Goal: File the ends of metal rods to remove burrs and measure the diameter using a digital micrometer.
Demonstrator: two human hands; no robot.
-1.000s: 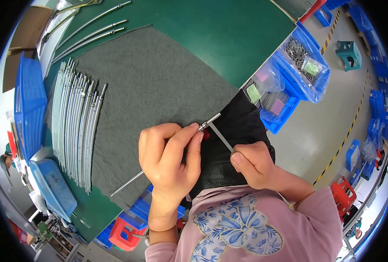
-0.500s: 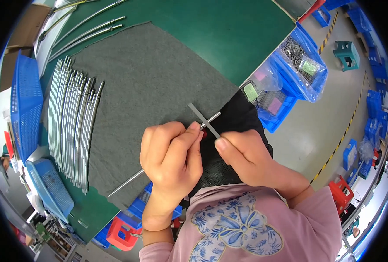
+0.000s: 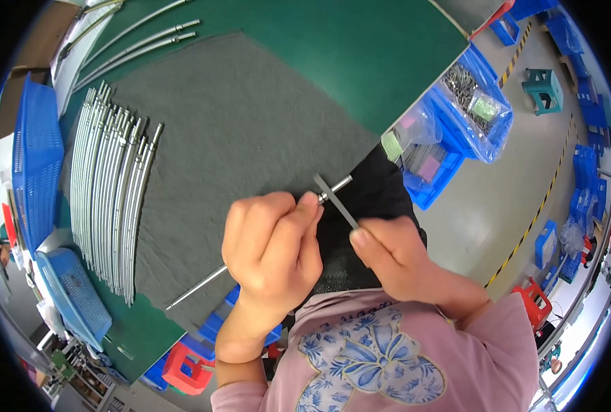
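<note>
Your left hand (image 3: 272, 250) is curled up tight around a long thin metal rod (image 3: 199, 285), with the thumb and forefinger pinching it right near its upper end. The rod runs diagonally: its lower tail pokes out below your fist over the grey felt mat (image 3: 236, 137), and its tip sticks out past your fingertips toward the upper right, just over the mat's edge.

Your right hand (image 3: 394, 257) is pinching a small flat grey metal strip (image 3: 335, 201) between thumb and forefinger. The strip angles up and to the left from your fingertips and crosses the rod's tip, so the two look like they're touching right there. Can't tell whether it's actually seated on the rod or just lying across it. Both hands are close together, nearly knuckle to knuckle, above something black (image 3: 374, 206) in your lap.

Off to your left on the mat there's a neat row of finished-looking rods (image 3: 109, 199) lying side by side, well apart from your hands. A few more long rods (image 3: 140, 41) sit near the far edge of the green counter (image 3: 360, 55). Blue bins with clear bags of small parts (image 3: 467, 103) sit at the counter's right end, and a blue mesh basket (image 3: 34, 158) stands at the far left.
</note>
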